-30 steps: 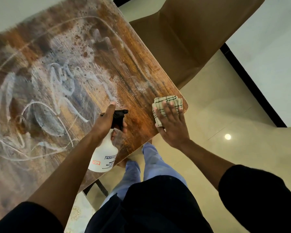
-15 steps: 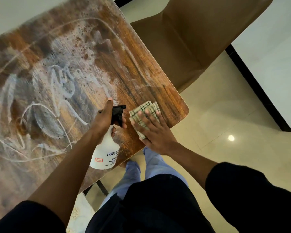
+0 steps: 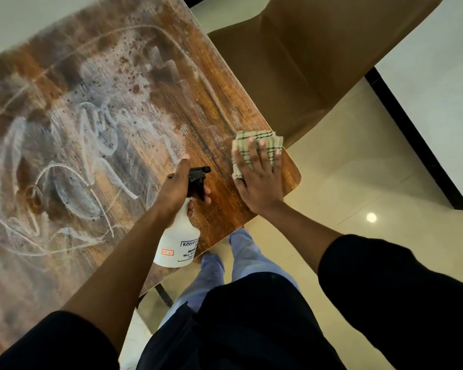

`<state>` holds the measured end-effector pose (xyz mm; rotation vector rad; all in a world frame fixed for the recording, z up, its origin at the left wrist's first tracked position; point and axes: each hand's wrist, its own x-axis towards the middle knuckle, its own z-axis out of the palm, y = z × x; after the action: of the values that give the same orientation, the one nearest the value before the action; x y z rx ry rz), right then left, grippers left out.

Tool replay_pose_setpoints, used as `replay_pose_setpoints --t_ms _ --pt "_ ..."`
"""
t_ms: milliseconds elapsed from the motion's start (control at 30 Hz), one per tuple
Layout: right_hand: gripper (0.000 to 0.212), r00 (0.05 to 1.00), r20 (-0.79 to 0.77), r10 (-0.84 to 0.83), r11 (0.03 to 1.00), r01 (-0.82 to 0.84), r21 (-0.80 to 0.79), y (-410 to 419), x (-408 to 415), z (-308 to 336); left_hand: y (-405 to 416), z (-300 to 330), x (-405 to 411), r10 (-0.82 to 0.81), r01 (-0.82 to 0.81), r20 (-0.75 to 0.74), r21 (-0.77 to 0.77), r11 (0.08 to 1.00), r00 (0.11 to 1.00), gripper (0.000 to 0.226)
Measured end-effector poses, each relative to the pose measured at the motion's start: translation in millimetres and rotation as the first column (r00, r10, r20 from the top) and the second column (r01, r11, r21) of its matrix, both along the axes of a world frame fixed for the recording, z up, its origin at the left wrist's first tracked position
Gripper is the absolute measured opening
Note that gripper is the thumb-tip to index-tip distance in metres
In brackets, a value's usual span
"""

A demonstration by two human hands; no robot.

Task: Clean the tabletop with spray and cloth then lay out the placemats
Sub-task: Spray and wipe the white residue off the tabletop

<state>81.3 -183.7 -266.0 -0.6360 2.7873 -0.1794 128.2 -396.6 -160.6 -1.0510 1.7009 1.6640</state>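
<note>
Left hand (image 3: 177, 190) gripped spray bottle (image 3: 178, 243), nozzle aimed over table, ready to wet | right hand (image 3: 259, 177) pressed cloth (image 3: 257, 141) with straight fingers at table (image 3: 187, 102) corner, wiping | chair (image 3: 305, 62) beyond | placemats unseen.

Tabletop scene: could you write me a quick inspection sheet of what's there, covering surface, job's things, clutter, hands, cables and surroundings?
Surface: wooden tabletop streaked with whitish smears and droplets; the corner by the cloth looks cleaner.
Job's things: white spray bottle with black trigger, held above the near edge; checked cloth, folded, flat on the table's corner. No placemats seen.
Clutter: nothing seen.
Hands: left hand has its grip round the bottle's neck; right hand presses flat on the cloth, fingers spread.
Cables: nothing seen.
Surroundings: brown chair beyond the corner; glossy beige floor with a light reflection; dark strip along the floor's edge.
</note>
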Motion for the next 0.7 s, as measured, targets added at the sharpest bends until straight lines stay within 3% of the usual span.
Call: replay_pose_setpoints --t_ms 133,267,400,567,700 --pt "0.066 0.938 -0.018 0.347 0.937 -0.348 -0.038 41 40 4 1 -2 -4 0.035 -0.035 -0.007 0.012 0.999 0.999 0.082" --pt "0.070 0.965 0.004 0.262 0.965 -0.262 -0.007 67 19 6 1 -5 -3 0.045 -0.045 -0.024 0.020 0.999 0.999 0.076" --pt "0.076 0.987 0.022 0.160 0.987 -0.161 0.024 30 -41 9 -1 -14 0 0.075 -0.075 -0.027 0.015 0.997 0.997 0.075" --pt "0.068 0.973 0.061 0.224 0.974 -0.225 0.019 -31 -84 11 0 -16 -5 0.089 -0.088 -0.034 0.023 0.996 0.995 0.076" --pt "0.066 0.938 0.030 0.344 0.938 -0.342 -0.052 -1 -52 8 -5 -17 -11 0.092 -0.092 -0.027 0.023 0.996 0.995 0.085"
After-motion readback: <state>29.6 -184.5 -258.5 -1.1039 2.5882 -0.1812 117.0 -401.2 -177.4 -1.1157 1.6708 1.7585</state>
